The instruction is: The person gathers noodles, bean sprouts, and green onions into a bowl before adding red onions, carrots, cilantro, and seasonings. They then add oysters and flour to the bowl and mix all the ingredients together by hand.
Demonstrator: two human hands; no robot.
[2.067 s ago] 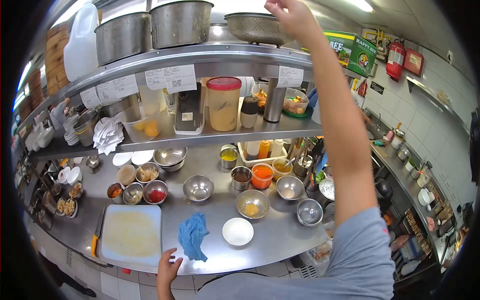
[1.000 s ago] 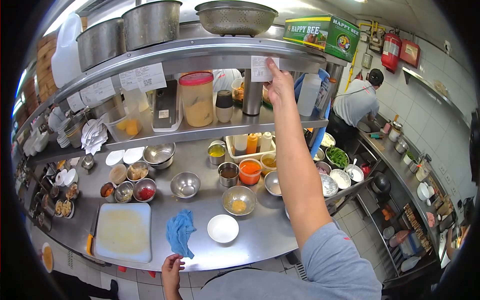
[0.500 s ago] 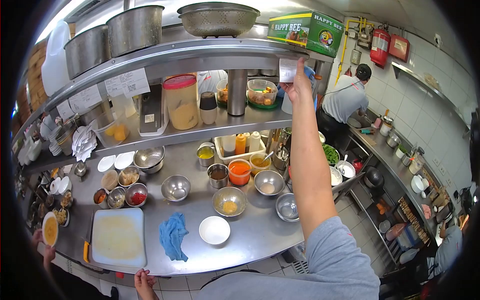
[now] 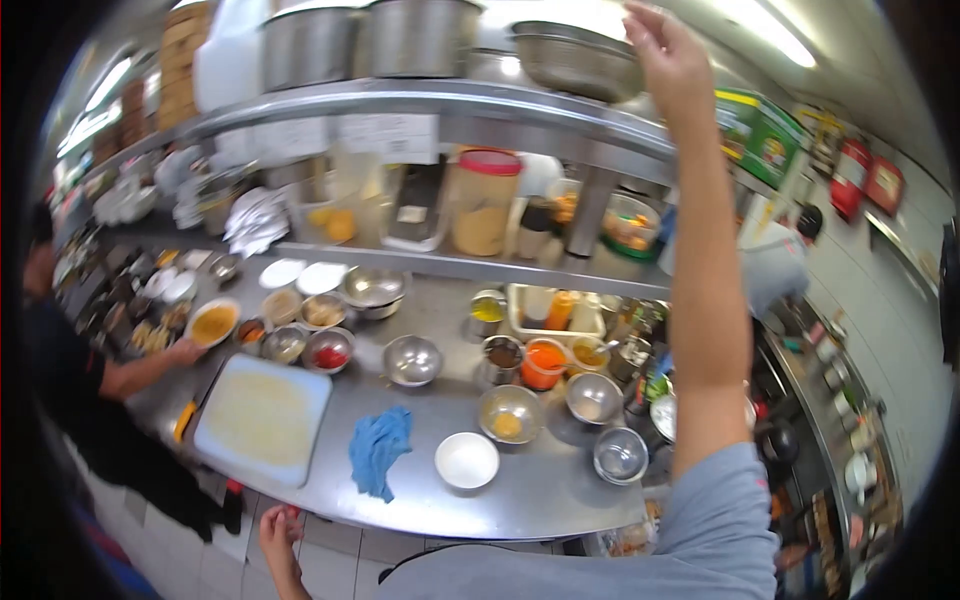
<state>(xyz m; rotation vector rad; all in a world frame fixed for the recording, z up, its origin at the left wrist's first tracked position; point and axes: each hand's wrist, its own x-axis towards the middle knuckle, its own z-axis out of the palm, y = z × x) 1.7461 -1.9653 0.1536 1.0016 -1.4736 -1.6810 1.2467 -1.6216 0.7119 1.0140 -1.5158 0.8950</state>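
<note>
Colander (image 4: 575,65) at top of frame, right hand (image 4: 668,52) raised beside it

The right arm (image 4: 710,300) rises almost straight from a grey sleeve (image 4: 720,510) at lower right, the hand leaning leftward at the upper right of centre. Its fingers are bunched narrow; whether they pinch anything cannot be told. The colander sits on the top shelf (image 4: 420,97), just left of that hand. At lower left, the left hand (image 4: 279,528) hangs below the cutting board (image 4: 262,420), fingers loosely curled, its grip unclear.
</note>
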